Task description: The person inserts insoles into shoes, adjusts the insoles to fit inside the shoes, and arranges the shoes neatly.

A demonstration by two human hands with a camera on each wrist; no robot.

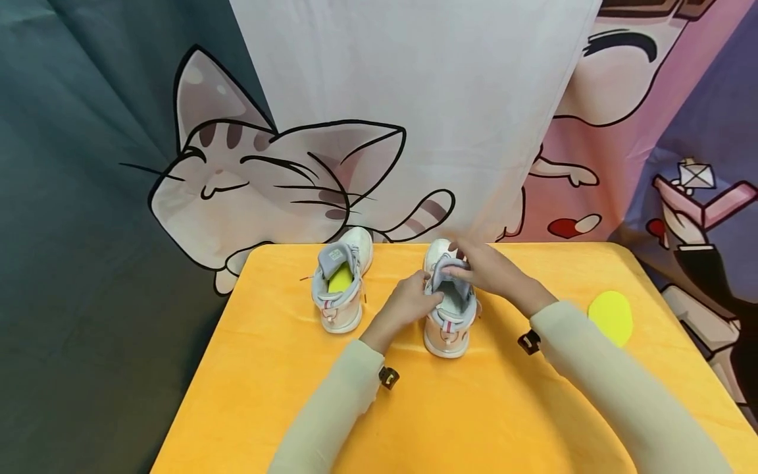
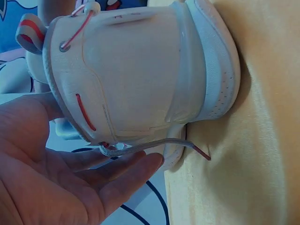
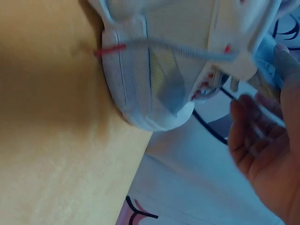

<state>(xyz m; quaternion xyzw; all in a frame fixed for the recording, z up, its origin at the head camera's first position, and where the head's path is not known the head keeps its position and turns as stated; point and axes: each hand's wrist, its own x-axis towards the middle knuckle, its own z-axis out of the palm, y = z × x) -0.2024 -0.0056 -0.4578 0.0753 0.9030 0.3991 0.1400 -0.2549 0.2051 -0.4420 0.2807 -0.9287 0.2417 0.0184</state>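
Observation:
A pale sneaker (image 1: 448, 339) with grey lining and red-tipped laces stands on the yellow table, its heel toward me. My left hand (image 1: 411, 299) grips the left side of its collar, thumb inside the opening and fingers along the outside. In the left wrist view, those fingers lie beside a loose lace (image 2: 154, 144). At the front of the opening, my right hand (image 1: 488, 266) pinches the padded tongue (image 1: 447, 268), thumb on its inner face. The right wrist view shows the shoe's side (image 3: 154, 70) and my curled fingers (image 3: 239, 126) by the lacing.
To the left stands the matching sneaker (image 1: 343, 319), with a bright yellow piece (image 1: 340, 280) inside. A flat, rounded yellow piece (image 1: 611, 316) lies on the table (image 1: 462, 421) at the right, beside my right sleeve. Cartoon-printed cloth (image 1: 414, 79) hangs behind the table's far edge.

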